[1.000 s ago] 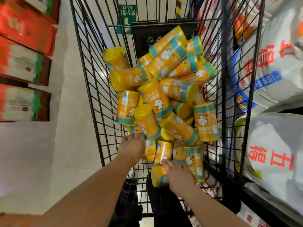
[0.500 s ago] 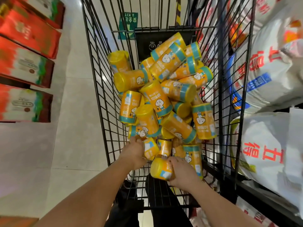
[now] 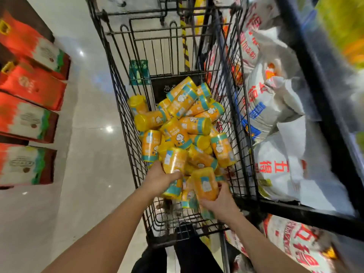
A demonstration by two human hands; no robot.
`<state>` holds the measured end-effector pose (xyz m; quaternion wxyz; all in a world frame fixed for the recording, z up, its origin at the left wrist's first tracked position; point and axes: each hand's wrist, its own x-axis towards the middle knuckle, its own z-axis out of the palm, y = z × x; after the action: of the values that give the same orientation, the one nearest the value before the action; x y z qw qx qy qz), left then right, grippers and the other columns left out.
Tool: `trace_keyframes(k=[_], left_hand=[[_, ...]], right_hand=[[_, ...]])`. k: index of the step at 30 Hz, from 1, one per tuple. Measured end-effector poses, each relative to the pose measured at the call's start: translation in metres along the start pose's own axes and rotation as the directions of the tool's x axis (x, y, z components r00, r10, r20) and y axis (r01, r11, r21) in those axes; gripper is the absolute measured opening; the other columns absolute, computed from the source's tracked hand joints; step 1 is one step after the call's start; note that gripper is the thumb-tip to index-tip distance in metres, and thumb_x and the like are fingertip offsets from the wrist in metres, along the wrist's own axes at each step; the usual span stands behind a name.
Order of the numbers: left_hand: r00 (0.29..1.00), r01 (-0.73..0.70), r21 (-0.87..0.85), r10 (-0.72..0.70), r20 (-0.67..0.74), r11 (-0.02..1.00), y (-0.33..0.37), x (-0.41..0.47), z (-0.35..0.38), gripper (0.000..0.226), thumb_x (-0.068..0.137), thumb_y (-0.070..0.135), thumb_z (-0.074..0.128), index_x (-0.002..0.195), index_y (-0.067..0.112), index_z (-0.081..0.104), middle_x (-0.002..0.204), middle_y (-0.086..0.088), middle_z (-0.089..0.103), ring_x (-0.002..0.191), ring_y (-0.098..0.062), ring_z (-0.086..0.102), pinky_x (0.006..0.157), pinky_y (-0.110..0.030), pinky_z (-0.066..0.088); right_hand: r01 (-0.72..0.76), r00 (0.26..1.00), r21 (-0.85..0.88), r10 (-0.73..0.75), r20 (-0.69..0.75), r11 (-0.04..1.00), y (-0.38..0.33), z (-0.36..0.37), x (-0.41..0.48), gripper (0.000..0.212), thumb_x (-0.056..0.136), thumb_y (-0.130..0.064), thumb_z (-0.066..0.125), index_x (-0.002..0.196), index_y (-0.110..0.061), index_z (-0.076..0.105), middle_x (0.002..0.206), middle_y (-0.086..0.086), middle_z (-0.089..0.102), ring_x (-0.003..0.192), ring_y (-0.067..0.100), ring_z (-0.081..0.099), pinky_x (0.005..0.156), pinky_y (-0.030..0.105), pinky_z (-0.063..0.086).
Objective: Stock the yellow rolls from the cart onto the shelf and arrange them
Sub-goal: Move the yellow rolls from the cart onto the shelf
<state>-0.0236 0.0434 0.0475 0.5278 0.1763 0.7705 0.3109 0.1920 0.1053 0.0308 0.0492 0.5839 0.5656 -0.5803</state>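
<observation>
Down inside our black wire cart (image 3: 122, 107) | left hand (image 3: 159, 179) grips one yellow round roll (image 3: 174, 162), right hand (image 3: 220, 200) grips a second yellow roll (image 3: 204, 184) | big heap of yellow rolls (image 3: 183, 123) lies beyond | we think most stocking is left.

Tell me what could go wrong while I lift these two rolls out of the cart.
1. The pile of rolls lies loose in the cart; pulling two from its near edge could send others sliding or tumbling.
2. The left hand holds the left roll and the right hand holds the right roll; either might slip from a one-handed grip.
</observation>
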Motion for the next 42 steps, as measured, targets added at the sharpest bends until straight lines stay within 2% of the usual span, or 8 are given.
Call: trace_keyframes(k=[7,14,18,22,27,33,38,42], left_hand=[[0.996,-0.048,-0.197,0.062,0.061,0.979,0.038,-0.055,-0.022,0.064,0.062,0.031,0.086,0.112,0.025,0.047,0.109,-0.005,0.066,0.098,-0.026,0.067,0.091,-0.05,0.055],[0.97,-0.103,-0.34,0.169,0.173,0.935,0.068,-0.098,-0.039,0.088,0.047,0.034,0.089,0.124,0.018,0.05,0.111,-0.01,0.071,0.096,-0.03,0.072,0.086,-0.052,0.058],[0.941,-0.143,-0.387,0.247,0.233,0.911,0.087,-0.118,-0.048,0.091,0.049,0.036,0.09,0.131,0.02,0.052,0.112,-0.011,0.073,0.097,-0.033,0.072,0.087,-0.056,0.056],[0.888,-0.24,-0.397,0.365,0.279,0.886,0.113,-0.143,-0.05,0.064,0.066,0.018,0.086,0.124,0.014,0.058,0.106,-0.014,0.074,0.096,-0.035,0.071,0.086,-0.053,0.057],[0.8,-0.33,-0.421,0.487,0.351,0.845,0.151,-0.182,-0.051,0.067,0.063,0.02,0.085,0.124,0.015,0.057,0.108,-0.015,0.073,0.096,-0.034,0.071,0.084,-0.05,0.058],[0.68,-0.405,-0.466,0.6,0.422,0.787,0.192,-0.24,-0.041,0.058,0.065,0.028,0.075,0.117,0.009,0.059,0.096,-0.011,0.075,0.084,-0.027,0.073,0.073,-0.041,0.058],[0.556,-0.472,-0.475,0.669,0.493,0.742,0.218,-0.283,-0.024,0.058,0.073,0.028,0.082,0.121,0.007,0.058,0.096,-0.01,0.074,0.084,-0.026,0.072,0.075,-0.042,0.056],[0.46,-0.531,-0.497,0.726,0.51,0.686,0.237,-0.327,-0.004,0.055,0.067,0.027,0.074,0.117,0.008,0.057,0.089,-0.006,0.075,0.076,-0.022,0.072,0.066,-0.036,0.058]], right_hand=[[0.163,0.98,0.277,-0.122,-0.159,0.947,-0.036,-0.007,-0.059,0.061,0.071,-0.016,0.088,0.112,-0.022,0.044,0.101,-0.008,0.065,0.085,0.001,0.065,0.074,0.02,0.052],[0.372,0.927,0.464,-0.29,-0.24,0.804,-0.067,-0.013,-0.111,0.1,0.048,-0.032,0.098,0.128,0.002,0.05,0.115,0.021,0.07,0.106,0.038,0.068,0.085,0.041,0.058],[0.472,0.878,0.492,-0.342,-0.335,0.731,-0.083,-0.02,-0.15,0.074,0.06,-0.017,0.087,0.126,-0.008,0.054,0.111,0.014,0.073,0.102,0.032,0.07,0.087,0.044,0.058],[0.539,0.84,0.555,-0.352,-0.414,0.633,-0.1,-0.026,-0.189,0.067,0.063,-0.021,0.083,0.123,-0.016,0.054,0.108,0.008,0.075,0.097,0.025,0.072,0.076,0.036,0.059],[0.602,0.798,0.634,-0.325,-0.508,0.485,-0.121,-0.041,-0.236,0.042,0.074,-0.004,0.066,0.113,-0.015,0.057,0.093,0.002,0.075,0.078,0.013,0.072,0.064,0.028,0.058],[0.696,0.708,0.546,-0.321,-0.629,0.466,-0.13,-0.064,-0.306,0.037,0.081,-0.003,0.068,0.114,-0.017,0.059,0.093,0.0,0.076,0.084,0.015,0.071,0.074,0.032,0.056],[0.786,0.589,0.412,-0.356,-0.725,0.461,-0.133,-0.083,-0.366,0.057,0.07,-0.011,0.083,0.12,-0.016,0.056,0.106,0.005,0.075,0.097,0.019,0.072,0.081,0.032,0.058],[0.836,0.478,0.279,-0.378,-0.793,0.472,-0.128,-0.101,-0.421,0.063,0.068,-0.024,0.076,0.127,-0.02,0.054,0.113,0.001,0.074,0.106,0.019,0.07,0.09,0.04,0.056]])
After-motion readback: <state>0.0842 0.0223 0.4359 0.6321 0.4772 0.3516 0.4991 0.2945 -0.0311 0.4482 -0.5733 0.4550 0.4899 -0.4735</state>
